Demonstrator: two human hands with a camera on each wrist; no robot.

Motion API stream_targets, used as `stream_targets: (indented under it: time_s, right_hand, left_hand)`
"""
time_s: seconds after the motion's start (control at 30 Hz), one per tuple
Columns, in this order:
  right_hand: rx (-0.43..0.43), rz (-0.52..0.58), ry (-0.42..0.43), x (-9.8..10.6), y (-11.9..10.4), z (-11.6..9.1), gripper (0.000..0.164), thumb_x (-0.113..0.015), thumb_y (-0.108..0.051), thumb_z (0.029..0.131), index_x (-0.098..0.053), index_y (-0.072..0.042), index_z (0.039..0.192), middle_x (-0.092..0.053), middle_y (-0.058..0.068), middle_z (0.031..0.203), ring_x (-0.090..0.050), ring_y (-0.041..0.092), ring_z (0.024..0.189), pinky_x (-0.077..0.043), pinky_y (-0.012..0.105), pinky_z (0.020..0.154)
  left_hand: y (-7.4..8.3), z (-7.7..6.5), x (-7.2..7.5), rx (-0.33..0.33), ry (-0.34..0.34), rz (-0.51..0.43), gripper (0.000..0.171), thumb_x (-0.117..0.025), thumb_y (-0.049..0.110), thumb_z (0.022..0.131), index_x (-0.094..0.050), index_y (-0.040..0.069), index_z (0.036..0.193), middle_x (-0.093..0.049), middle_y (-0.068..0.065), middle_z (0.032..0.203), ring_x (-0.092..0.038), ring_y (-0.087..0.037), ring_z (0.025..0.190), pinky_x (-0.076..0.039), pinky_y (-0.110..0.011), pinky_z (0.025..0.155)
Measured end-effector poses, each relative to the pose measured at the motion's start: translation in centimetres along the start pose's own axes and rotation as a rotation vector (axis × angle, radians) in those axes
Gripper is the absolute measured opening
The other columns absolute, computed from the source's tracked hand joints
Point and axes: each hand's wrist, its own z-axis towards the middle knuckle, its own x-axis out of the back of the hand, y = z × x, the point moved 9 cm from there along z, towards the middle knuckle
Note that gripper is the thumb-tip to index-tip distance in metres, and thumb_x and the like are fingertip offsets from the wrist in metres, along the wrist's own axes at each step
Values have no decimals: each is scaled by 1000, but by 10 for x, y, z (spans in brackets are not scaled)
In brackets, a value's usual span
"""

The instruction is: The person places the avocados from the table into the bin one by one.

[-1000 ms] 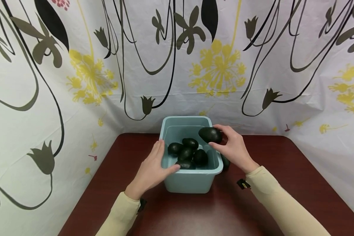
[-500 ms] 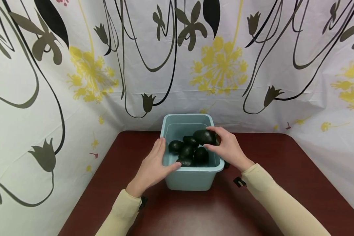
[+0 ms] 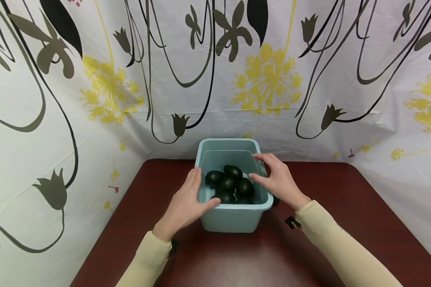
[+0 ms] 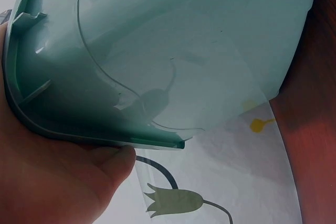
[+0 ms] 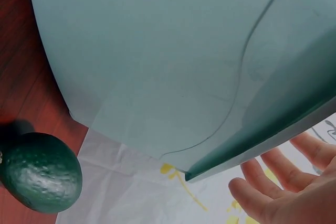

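Several dark green avocados (image 3: 227,184) lie bunched in the front part of a light blue plastic bin (image 3: 230,220). My left hand (image 3: 183,205) rests against the bin's left front corner, fingers straight along the side rim and thumb at the front rim. In the left wrist view its fingertips sit right at the rim. My right hand (image 3: 278,179) hovers at the bin's right rim, fingers spread apart with nothing between them. Outside the bin, on its right, one more avocado (image 5: 42,172) lies on the table, mostly hidden in the head view by the bin and my right hand.
The bin stands on a dark red-brown table (image 3: 215,259), near its back edge. A white cloth (image 3: 222,95) with a grey, black and yellow floral print hangs behind the table and along its sides.
My right hand lowered an avocado from above the right rim into the bin and let go of it. The avocados inside shifted slightly. My left hand stays at the left front corner.
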Motion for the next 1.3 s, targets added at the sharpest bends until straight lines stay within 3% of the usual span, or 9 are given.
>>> stream_targets:
  time_s: [0.4, 0.7, 1.3]
  right_hand:
    - [-10, -32, 9, 6, 4, -1, 61, -82, -33, 86, -58, -23, 141, -56, -2, 133, -56, 23, 121, -49, 49, 94]
    - [-11, -37, 19, 17, 5, -4, 58, -78, -39, 89, -57, -24, 142, -56, 2, 136, -54, 19, 123, -47, 51, 96]
    - [-60, -50, 55, 38, 27, -14, 50, -74, -30, 93, -58, -21, 140, -55, -3, 137, -52, 24, 126, -44, 54, 98]
  left_hand:
    - [1, 0, 1, 0, 3, -3, 115, -51, 85, 82, -17, 9, 162, -12, -4, 168, -10, -17, 153, -34, -51, 112]
    - [1, -1, 0, 4, -2, -3, 115, -50, 85, 82, -16, 10, 162, -12, -4, 168, -10, -17, 153, -33, -51, 112]
    - [1, -1, 0, 3, -3, -2, 115, -50, 85, 82, -16, 10, 162, -12, -4, 168, -11, -18, 153, -34, -51, 112]
